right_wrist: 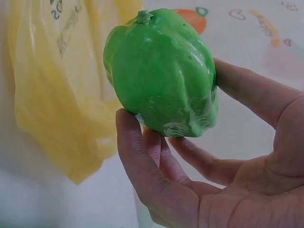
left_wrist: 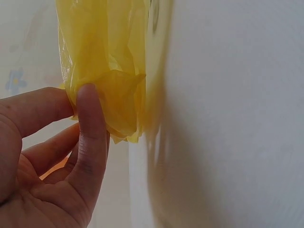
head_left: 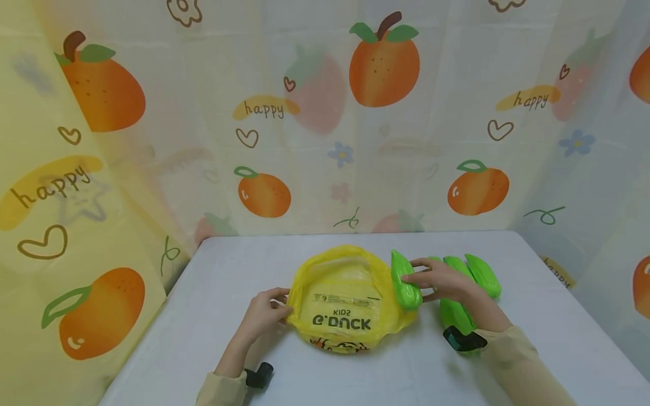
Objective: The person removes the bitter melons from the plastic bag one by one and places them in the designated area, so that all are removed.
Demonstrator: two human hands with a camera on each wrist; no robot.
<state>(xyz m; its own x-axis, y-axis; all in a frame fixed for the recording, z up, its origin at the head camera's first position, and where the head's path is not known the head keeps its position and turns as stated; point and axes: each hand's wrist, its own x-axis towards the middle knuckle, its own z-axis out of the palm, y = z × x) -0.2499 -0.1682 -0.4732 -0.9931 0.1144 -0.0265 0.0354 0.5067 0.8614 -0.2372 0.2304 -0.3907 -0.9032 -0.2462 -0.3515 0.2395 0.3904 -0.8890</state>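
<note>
A yellow plastic bag (head_left: 335, 307) with dark "G.DUCK KIDS" print stands on the table with its mouth spread wide. My left hand (head_left: 266, 310) pinches the bag's left edge; close up in the left wrist view, thumb and fingers take hold of the crumpled yellow film (left_wrist: 118, 95). At the bag's right rim, my right hand (head_left: 439, 279) grips a glossy, ridged green pepper (right_wrist: 161, 71) with a small stem, thumb on one side and fingers on the other. In the head view this pepper is long and tapers upward to a point.
Several more green peppers (head_left: 482, 273) lie on the white table (head_left: 203, 287) to the right, partly hidden behind my right hand and wrist. A printed curtain (head_left: 315, 169) with oranges hangs behind the table and along both sides.
</note>
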